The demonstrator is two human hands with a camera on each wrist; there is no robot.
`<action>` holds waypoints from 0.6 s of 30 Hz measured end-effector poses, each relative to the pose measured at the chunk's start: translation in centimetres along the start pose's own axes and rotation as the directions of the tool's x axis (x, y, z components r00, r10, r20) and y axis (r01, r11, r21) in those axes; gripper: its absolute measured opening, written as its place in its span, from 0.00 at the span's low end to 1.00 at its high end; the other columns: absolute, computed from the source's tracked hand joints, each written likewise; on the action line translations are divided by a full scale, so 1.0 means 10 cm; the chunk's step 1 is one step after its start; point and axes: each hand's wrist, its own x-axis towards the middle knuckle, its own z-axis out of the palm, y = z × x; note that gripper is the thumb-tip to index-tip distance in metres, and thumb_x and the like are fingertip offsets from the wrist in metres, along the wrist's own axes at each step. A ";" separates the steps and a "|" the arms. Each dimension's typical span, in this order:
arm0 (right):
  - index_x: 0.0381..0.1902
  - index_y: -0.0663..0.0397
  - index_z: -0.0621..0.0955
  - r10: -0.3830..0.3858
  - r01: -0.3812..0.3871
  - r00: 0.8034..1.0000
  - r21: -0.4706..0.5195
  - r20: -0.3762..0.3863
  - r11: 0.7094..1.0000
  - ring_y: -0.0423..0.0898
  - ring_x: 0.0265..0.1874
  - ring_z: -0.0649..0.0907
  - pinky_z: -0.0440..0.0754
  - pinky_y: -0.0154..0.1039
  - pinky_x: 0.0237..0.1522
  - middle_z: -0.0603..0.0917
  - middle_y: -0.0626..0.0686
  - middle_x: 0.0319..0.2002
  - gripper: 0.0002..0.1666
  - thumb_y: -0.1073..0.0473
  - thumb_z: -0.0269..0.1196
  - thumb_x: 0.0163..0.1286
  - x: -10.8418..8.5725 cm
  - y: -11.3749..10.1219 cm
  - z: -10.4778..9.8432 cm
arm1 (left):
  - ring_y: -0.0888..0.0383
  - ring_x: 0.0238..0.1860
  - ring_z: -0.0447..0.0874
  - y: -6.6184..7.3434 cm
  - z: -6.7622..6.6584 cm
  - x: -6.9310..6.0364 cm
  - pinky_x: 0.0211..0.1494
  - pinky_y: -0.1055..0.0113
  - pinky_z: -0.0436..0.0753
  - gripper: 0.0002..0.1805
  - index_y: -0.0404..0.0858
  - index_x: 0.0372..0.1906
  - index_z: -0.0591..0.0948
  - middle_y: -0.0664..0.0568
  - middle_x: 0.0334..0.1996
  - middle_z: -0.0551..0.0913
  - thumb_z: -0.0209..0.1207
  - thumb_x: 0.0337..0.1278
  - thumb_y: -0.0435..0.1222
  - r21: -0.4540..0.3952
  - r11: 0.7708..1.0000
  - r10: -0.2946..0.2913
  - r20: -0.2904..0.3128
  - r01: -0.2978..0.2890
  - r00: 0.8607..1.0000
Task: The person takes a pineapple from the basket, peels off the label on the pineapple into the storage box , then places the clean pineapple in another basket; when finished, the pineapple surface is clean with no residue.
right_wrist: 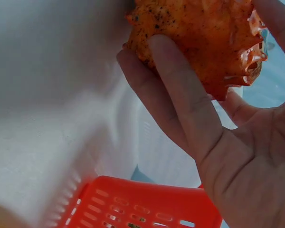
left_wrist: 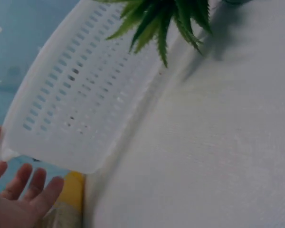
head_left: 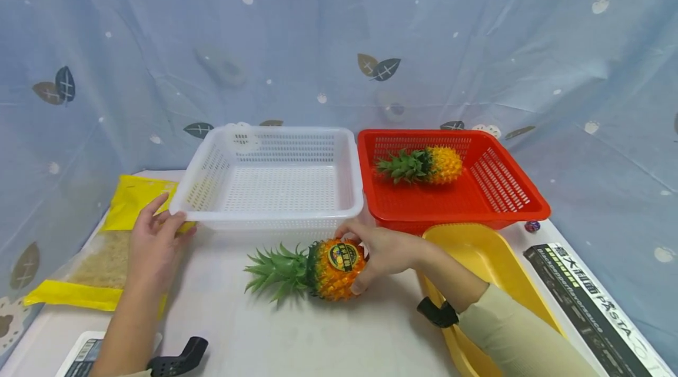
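Observation:
My right hand (head_left: 389, 250) grips the round orange end of a toy-looking pineapple (head_left: 336, 268), which has a dark oval label and green leaves pointing left. In the right wrist view, the fingers (right_wrist: 185, 90) curl round the orange body (right_wrist: 199, 42). At the front left corner of a white slotted basket (head_left: 278, 215) is my left hand (head_left: 159, 239), its fingers spread and loosely bent. The left wrist view puts that hand (left_wrist: 19, 199) right by the basket's corner; whether it touches cannot be made out. A second pineapple (head_left: 445, 165) lies inside the red basket (head_left: 455, 212), leaves to the left.
A yellow tray (head_left: 521, 283) sits under my right forearm. Beyond it lie a black pasta box (head_left: 588, 312) and a small wrapped item (head_left: 532, 226). On the left are a yellow-and-clear bag (head_left: 100, 259) and a white-edged package (head_left: 79, 356). A blue patterned curtain (head_left: 296, 36) hangs behind.

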 end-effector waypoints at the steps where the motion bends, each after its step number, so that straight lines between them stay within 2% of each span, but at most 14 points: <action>1: 0.63 0.40 0.68 -0.004 0.004 1.000 0.005 0.005 1.000 0.49 0.59 0.78 0.83 0.48 0.62 0.78 0.51 0.60 0.44 0.57 0.80 0.53 0.01 0.00 0.00 | 0.63 0.55 0.76 0.03 0.00 -0.01 0.45 0.80 0.85 0.38 0.58 0.81 0.58 0.63 0.58 0.71 0.61 0.72 0.47 0.043 0.999 -0.004 -0.040 0.006 0.999; 4: 0.63 0.40 0.67 -0.003 0.002 1.000 0.025 0.017 1.000 0.49 0.58 0.78 0.83 0.47 0.62 0.78 0.51 0.60 0.44 0.58 0.80 0.54 0.01 -0.01 0.00 | 0.64 0.56 0.74 0.13 0.03 -0.05 0.44 0.87 0.81 0.35 0.59 0.78 0.63 0.66 0.56 0.72 0.61 0.72 0.46 0.129 0.992 0.018 -0.175 0.005 0.984; 6: 0.64 0.39 0.67 0.008 -0.009 1.000 0.033 0.019 0.999 0.49 0.59 0.78 0.83 0.48 0.62 0.78 0.50 0.60 0.44 0.58 0.80 0.54 0.01 -0.01 0.00 | 0.65 0.56 0.74 0.19 0.06 -0.10 0.47 0.88 0.78 0.30 0.58 0.76 0.68 0.67 0.55 0.74 0.60 0.72 0.45 0.188 0.981 0.092 -0.245 -0.046 0.965; 8: 0.64 0.38 0.67 0.012 -0.013 1.000 0.036 0.018 0.999 0.50 0.60 0.77 0.82 0.49 0.63 0.77 0.50 0.61 0.45 0.58 0.80 0.55 0.00 0.00 0.00 | 0.67 0.56 0.74 0.24 0.11 -0.15 0.50 0.87 0.76 0.26 0.56 0.72 0.72 0.67 0.53 0.76 0.59 0.72 0.43 0.227 0.966 0.184 -0.284 -0.120 0.941; 10: 0.64 0.38 0.67 0.016 -0.016 1.000 0.034 0.018 0.999 0.51 0.62 0.77 0.81 0.50 0.65 0.77 0.50 0.62 0.45 0.58 0.80 0.55 -0.01 0.00 -0.01 | 0.68 0.54 0.76 0.28 0.17 -0.22 0.52 0.84 0.76 0.23 0.53 0.69 0.76 0.68 0.51 0.79 0.59 0.72 0.42 0.281 0.938 0.281 -0.272 -0.203 0.921; 12: 0.64 0.38 0.67 0.019 -0.020 1.000 0.033 0.019 0.999 0.52 0.63 0.76 0.80 0.52 0.66 0.76 0.50 0.62 0.45 0.58 0.80 0.54 -0.01 0.01 -0.01 | 0.69 0.52 0.78 0.32 0.25 -0.31 0.52 0.85 0.75 0.21 0.51 0.67 0.79 0.69 0.49 0.81 0.59 0.72 0.41 0.338 0.899 0.359 -0.206 -0.278 0.911; 13: 0.64 0.38 0.67 0.020 -0.021 1.000 0.029 0.020 0.999 0.52 0.63 0.75 0.79 0.53 0.66 0.76 0.50 0.62 0.45 0.58 0.80 0.54 -0.01 0.01 -0.01 | 0.70 0.51 0.79 0.34 0.28 -0.37 0.52 0.87 0.75 0.20 0.50 0.66 0.80 0.70 0.48 0.81 0.60 0.73 0.41 0.375 0.870 0.397 -0.146 -0.320 0.906; 15: 0.64 0.37 0.67 0.026 -0.026 0.999 0.017 0.021 1.000 0.52 0.64 0.75 0.78 0.53 0.67 0.76 0.50 0.63 0.45 0.57 0.80 0.54 -0.01 0.01 -0.01 | 0.71 0.49 0.80 0.37 0.36 -0.46 0.51 0.87 0.76 0.19 0.45 0.64 0.81 0.71 0.47 0.82 0.61 0.73 0.38 0.423 0.794 0.472 0.022 -0.436 0.881; 17: 0.64 0.36 0.67 0.026 -0.026 0.999 0.008 0.024 1.000 0.51 0.64 0.75 0.78 0.54 0.68 0.75 0.50 0.63 0.45 0.56 0.80 0.54 0.00 0.01 -0.01 | 0.72 0.48 0.81 0.39 0.42 -0.54 0.52 0.87 0.77 0.18 0.42 0.62 0.82 0.67 0.47 0.84 0.62 0.71 0.35 0.420 0.720 0.515 0.210 -0.553 0.831; 18: 0.64 0.36 0.66 0.024 -0.024 0.999 0.003 0.024 1.000 0.50 0.63 0.75 0.78 0.54 0.68 0.76 0.50 0.62 0.45 0.56 0.80 0.54 0.00 0.00 -0.01 | 0.72 0.48 0.82 0.40 0.46 -0.57 0.52 0.86 0.78 0.17 0.41 0.61 0.83 0.64 0.48 0.85 0.63 0.70 0.33 0.402 0.686 0.526 0.302 -0.607 0.795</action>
